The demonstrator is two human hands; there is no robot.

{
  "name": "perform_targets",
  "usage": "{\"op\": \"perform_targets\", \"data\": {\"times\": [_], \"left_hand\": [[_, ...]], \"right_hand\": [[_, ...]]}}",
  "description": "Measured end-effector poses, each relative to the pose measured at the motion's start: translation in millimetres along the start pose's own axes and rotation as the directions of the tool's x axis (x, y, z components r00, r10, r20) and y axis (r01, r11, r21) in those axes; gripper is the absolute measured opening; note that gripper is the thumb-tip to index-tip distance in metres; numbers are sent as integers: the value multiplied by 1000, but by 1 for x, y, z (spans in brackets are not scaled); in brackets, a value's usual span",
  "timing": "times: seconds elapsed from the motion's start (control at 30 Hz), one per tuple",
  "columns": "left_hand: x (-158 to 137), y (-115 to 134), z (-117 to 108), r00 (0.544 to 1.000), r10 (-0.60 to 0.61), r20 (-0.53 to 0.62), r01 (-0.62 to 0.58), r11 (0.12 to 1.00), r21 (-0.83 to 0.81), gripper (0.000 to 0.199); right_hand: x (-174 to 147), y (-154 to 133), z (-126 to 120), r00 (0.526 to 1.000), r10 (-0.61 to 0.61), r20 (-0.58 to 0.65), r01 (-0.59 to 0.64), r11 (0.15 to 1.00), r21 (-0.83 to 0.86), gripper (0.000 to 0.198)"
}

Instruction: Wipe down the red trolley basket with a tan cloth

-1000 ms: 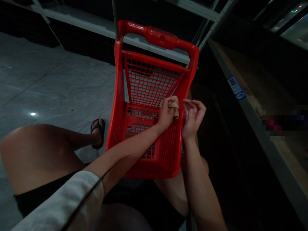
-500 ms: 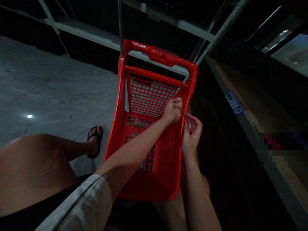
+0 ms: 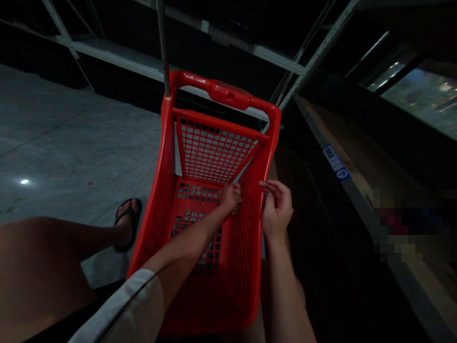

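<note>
A red plastic shopping cart (image 3: 144, 233) with grid walls fills the middle of the head view, its handle at the far end. My left hand (image 3: 229, 196) is inside the cart, low by the right wall, fingers closed around a tan, knobbly, chain-like strip (image 3: 237, 206). Most of that strip is hidden by the hand, so its kind is unclear. My right hand (image 3: 277, 209) is outside the right wall, its bent fingers reaching onto the upper rim, with the thumb below them.
White metal shelving (image 3: 117, 57) runs behind the cart. A wooden ledge (image 3: 360, 195) with a blue-and-white label (image 3: 335, 163) lies to the right. Grey floor (image 3: 71, 143) and a sandaled foot (image 3: 127, 224) are at left. A thin metal pole (image 3: 162, 43) rises beside the handle.
My left hand has moved down and toward me along the cart's right wall, with the tan strip in it. My right hand's fingers have shifted onto the rim. The view has tilted slightly.
</note>
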State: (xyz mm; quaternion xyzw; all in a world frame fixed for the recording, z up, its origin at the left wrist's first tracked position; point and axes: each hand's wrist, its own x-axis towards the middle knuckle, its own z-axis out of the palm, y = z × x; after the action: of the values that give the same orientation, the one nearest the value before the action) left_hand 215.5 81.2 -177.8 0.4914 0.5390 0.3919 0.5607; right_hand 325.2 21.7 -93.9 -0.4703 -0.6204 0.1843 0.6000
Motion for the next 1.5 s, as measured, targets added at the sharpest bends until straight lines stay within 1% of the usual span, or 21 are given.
{"op": "perform_targets", "data": {"times": [0.1, 0.2, 0.23, 0.27, 0.3, 0.33, 0.43, 0.5, 0.6, 0.67, 0.73, 0.8, 0.9, 0.93, 1.0, 1.07, 1.17, 1.23, 1.33, 1.43, 1.5], "left_hand": [[26, 61, 4, 954, 213, -210, -222, 975, -16, 35], [50, 110, 4, 769, 534, -351, -579, 815, -30, 30], [57, 117, 4, 711, 592, -378, -647, 762, -23, 29], [62, 117, 5, 683, 616, -392, -671, 742, -4, 28], [66, 111, 6, 692, 604, -395, -648, 761, 27, 28], [67, 98, 6, 731, 562, -388, -585, 808, 67, 28], [57, 34, 8, 893, 320, -317, -277, 945, 175, 20], [43, -11, 6, 941, 225, -253, -180, 965, 189, 6], [28, -44, 2, 972, 137, -189, -99, 975, 198, 31], [31, -32, 2, 971, 143, -190, -105, 975, 196, 28], [44, 2, 6, 955, 200, -220, -159, 969, 190, 8], [59, 45, 9, 921, 281, -269, -238, 954, 181, 13], [68, 87, 9, 793, 479, -376, -468, 874, 128, 15], [64, 88, 7, 785, 487, -383, -483, 868, 114, 16], [44, 71, -1, 858, 390, -336, -379, 920, 99, 16], [12, 34, -10, 951, 193, -242, -169, 978, 119, 18], [-31, -18, -19, 988, 44, -146, -23, 989, 144, 27], [-43, -28, -16, 989, -8, -144, 29, 990, 140, 29], [-40, 2, -7, 983, 7, -184, 12, 995, 102, 26], [-37, 50, -2, 979, 95, -183, -83, 994, 69, 14], [-46, 66, -4, 971, 170, -170, -162, 985, 60, 14]], "right_hand": [[0, -2, 1, 1000, 20, -4, -20, 1000, -8, 25], [-1, -4, 2, 999, 25, -28, -25, 1000, -13, 25], [-2, -5, 3, 999, 23, -32, -24, 1000, -16, 25], [-2, -5, 3, 999, 22, -31, -22, 1000, -18, 25], [-2, -6, 4, 999, 21, -26, -21, 1000, -17, 25], [-1, -6, 4, 1000, 17, -19, -18, 1000, -16, 26], [1, -6, 5, 1000, 3, -11, -3, 1000, -14, 27], [2, -5, 6, 1000, 0, -21, 0, 1000, -10, 28], [4, -4, 6, 1000, 3, -31, -3, 1000, 4, 30], [4, -4, 6, 1000, -2, -31, 2, 1000, 7, 30], [5, -4, 8, 999, -5, -38, 5, 1000, 5, 29], [5, -5, 10, 998, -8, -54, 9, 1000, 14, 28], [4, -6, 15, 996, -8, -88, 12, 999, 40, 28], [4, -6, 16, 995, -10, -97, 15, 999, 47, 28], [4, -5, 18, 994, -19, -104, 23, 999, 43, 28], [5, -3, 20, 994, -39, -101, 40, 999, 17, 28], [7, 1, 22, 994, -65, -83, 63, 998, -21, 28], [8, 3, 24, 994, -81, -79, 79, 997, -23, 29], [9, 5, 26, 990, -96, -100, 95, 995, -14, 29], [9, 5, 27, 989, -76, -128, 76, 997, -5, 28], [8, 5, 28, 988, -61, -140, 63, 998, 6, 27]]}}
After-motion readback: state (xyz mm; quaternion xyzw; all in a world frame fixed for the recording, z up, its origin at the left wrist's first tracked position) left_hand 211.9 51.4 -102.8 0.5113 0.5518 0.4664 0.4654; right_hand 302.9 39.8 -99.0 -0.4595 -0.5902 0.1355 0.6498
